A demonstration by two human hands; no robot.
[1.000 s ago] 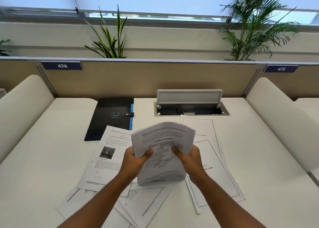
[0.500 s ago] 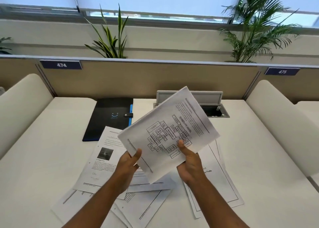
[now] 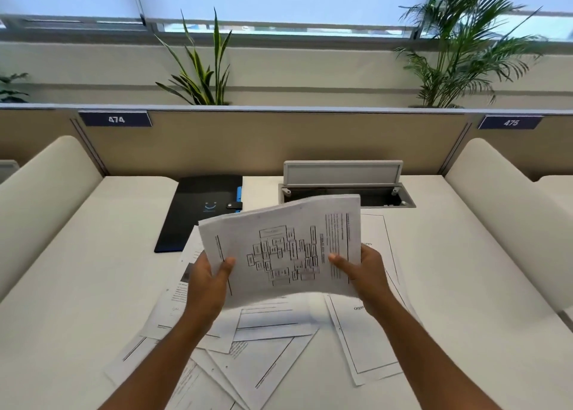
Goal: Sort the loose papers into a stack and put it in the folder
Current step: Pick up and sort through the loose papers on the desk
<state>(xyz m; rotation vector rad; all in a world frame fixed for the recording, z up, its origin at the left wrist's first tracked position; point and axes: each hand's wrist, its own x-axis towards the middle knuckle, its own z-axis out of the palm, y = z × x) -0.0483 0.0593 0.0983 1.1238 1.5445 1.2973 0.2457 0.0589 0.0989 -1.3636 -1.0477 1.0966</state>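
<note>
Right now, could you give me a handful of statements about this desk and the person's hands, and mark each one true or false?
1. Both hands hold the sheaf of white printed papers, the left hand at one end and the right hand at the other. True.
2. The black folder with the blue edge lies open. False: it lies closed, its snap tab fastened.
3. Loose white sheets lie scattered on the white desk. True.
4. The held sheaf rests inside the folder. False: it is held above the desk, apart from the folder.
5. The grey cable hatch stands open. True.
</note>
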